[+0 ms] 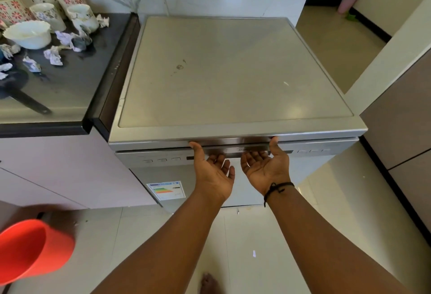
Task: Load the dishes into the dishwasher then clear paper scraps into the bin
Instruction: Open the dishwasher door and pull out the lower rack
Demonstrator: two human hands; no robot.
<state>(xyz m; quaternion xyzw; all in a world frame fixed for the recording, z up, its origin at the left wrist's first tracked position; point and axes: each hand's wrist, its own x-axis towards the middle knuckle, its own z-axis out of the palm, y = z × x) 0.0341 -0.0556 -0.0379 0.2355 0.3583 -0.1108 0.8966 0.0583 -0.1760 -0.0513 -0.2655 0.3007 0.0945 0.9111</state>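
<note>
Bright even daylight washing the scene, soft glare sheening the tabletop [58,97] and floor [326,188], wide-angle bending at the edges, red bin [35,249] blurring, possibly from motion
</note>
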